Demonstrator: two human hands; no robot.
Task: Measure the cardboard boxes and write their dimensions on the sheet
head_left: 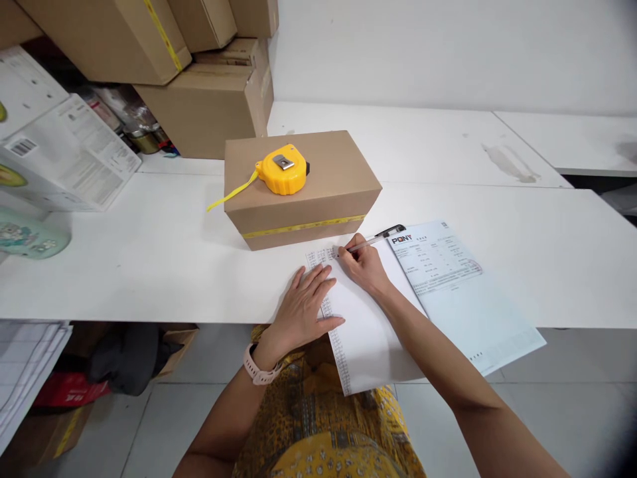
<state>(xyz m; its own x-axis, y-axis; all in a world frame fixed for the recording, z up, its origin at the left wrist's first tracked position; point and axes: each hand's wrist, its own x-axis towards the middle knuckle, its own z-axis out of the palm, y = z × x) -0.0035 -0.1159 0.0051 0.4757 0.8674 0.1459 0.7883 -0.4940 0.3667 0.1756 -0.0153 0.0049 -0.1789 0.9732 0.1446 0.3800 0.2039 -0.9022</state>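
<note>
Right hand (365,265): closed around a pen (373,243), its point down at the upper corner of the white sheet, beside short rows of dark handwriting.
Left hand (303,305): open and laid flat, fingers together over the edge of the sheet, thumb out to the side; a pale pink watch band (259,366) circles the wrist.
White sheet (368,338): under both hands, with small marks running all down its left side; its lower part reaches past the near edge of the white table (149,272).
Printed page (462,312): pale blue, headed "PONY", just beside the sheet on the person's right and also jutting over the table edge; I can't tell whether the two are joined.
Small carton (343,166): on the table just beyond the hands, a yellow strip (303,227) across its near face.
Tape measure (284,171): yellow, resting on top of the carton, metal clip upward, its yellow strap (233,194) trailing past the carton's left edge.
Person's left: stacked cartons (204,109) at the back, nearer a white box (74,156) with an avocado picture, then a light green container (34,234), partly out of my sight.
</note>
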